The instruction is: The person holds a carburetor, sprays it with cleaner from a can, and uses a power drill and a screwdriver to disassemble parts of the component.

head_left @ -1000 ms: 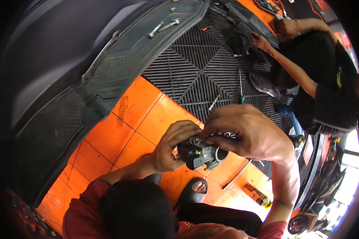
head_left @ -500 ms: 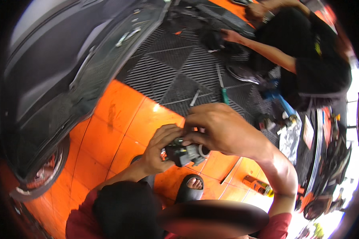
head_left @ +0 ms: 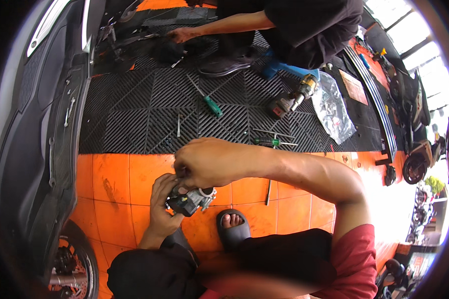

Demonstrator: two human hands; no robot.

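My left hand (head_left: 160, 207) is closed around the side of a throttle body (head_left: 190, 202), a dark and silver metal part with a round bore. It is held low over the orange floor, close to my sandalled foot (head_left: 233, 224). Reaching across from the right, my right hand (head_left: 209, 160) bends down over the part's far left side. Its thumb and fingers are pinched together against the part, beside the left fingertips. Whatever lies between them is hidden by the hand.
A scooter's dark bodywork (head_left: 30, 129) runs along the left, with spanners on it. On the black mat (head_left: 134, 114) lie a green-handled screwdriver (head_left: 214, 106), a cordless driver (head_left: 304, 89) and a plastic bag (head_left: 334, 112). Another person's hand (head_left: 183, 34) works beyond. A thin rod (head_left: 269, 192) lies on the tiles.
My view has turned, so the scooter stands more upright at left and the cordless driver shows fully. Both hands remain on the throttle body. The orange can is out of sight.
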